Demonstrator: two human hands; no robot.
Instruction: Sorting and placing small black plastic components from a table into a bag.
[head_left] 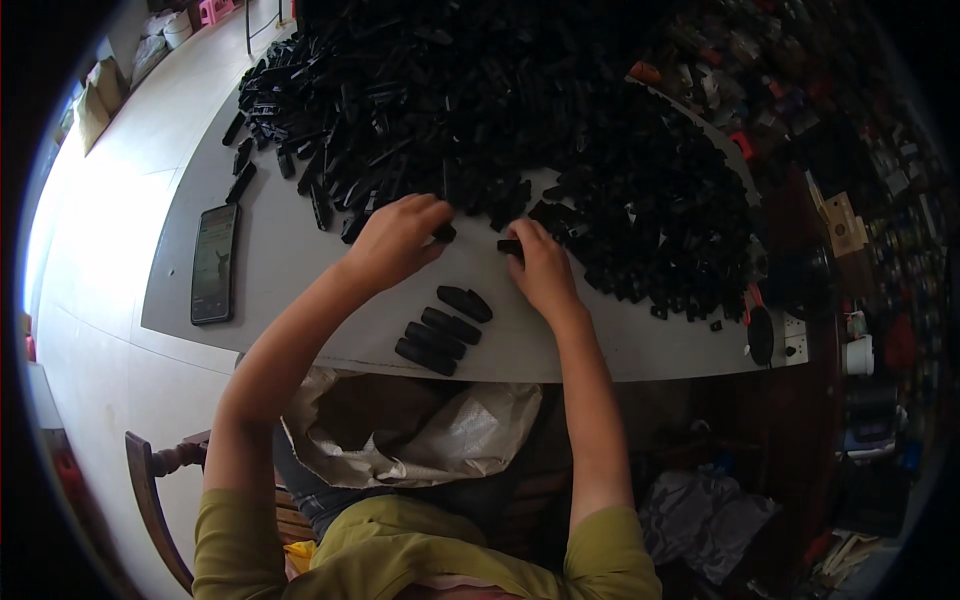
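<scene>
Over the grey table (300, 290), my left hand (397, 243) is closed on a small black plastic piece (445, 234), most of it hidden by the fingers. A short way to the right, my right hand (543, 268) pinches another black plastic piece (510, 247) between thumb and fingers. The two hands are apart. Between my forearms, near the table's front edge, several rounded, elongated black pieces (450, 325) lie side by side in a slanting row. Just beyond both hands begins a large heap of black plastic parts (430, 110).
A phone (213, 265) with its screen lit lies at the table's left. A second, smaller-parts heap (680, 220) spreads along the right. A power strip (795, 340) sits by the right edge. An open woven sack (470, 430) hangs over my lap. A wooden chair (160, 500) stands lower left.
</scene>
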